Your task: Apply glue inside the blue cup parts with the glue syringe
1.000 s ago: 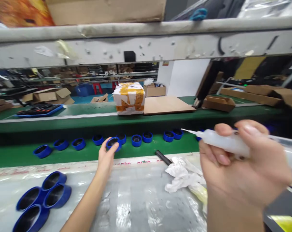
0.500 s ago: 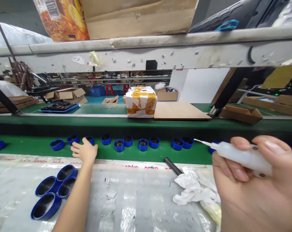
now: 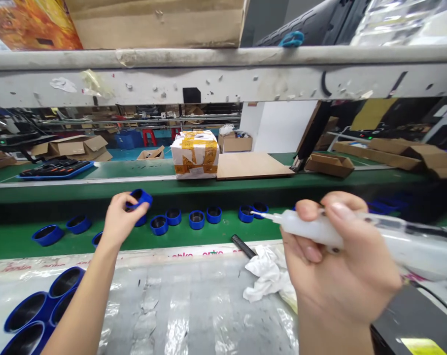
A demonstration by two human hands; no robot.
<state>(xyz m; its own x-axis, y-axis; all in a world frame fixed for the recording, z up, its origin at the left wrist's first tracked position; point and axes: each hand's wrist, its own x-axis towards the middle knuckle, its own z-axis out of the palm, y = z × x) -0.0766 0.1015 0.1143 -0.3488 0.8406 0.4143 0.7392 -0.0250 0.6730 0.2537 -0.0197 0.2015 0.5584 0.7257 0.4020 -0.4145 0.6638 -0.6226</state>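
Note:
My left hand (image 3: 119, 221) is closed round a small blue cap (image 3: 140, 198), lifted above the green belt (image 3: 216, 234). A row of several more small blue caps (image 3: 196, 219) stands on the belt in front of me. My right hand (image 3: 337, 261) grips a translucent white dispenser (image 3: 321, 229) whose thin needle tip points left, over the belt's near edge. Both hands are apart from each other.
Larger blue rings (image 3: 31, 315) lie at the lower left on the plastic-covered table (image 3: 193, 305). A crumpled white cloth (image 3: 265, 273) and a black stick (image 3: 243, 245) lie near my right hand. A taped box (image 3: 194, 154) and cardboard sheet (image 3: 251, 164) sit on the far belt.
My left hand reached left along the row of caps, closed on one and has lifted it off the belt. My right hand with the dispenser has shifted slightly left.

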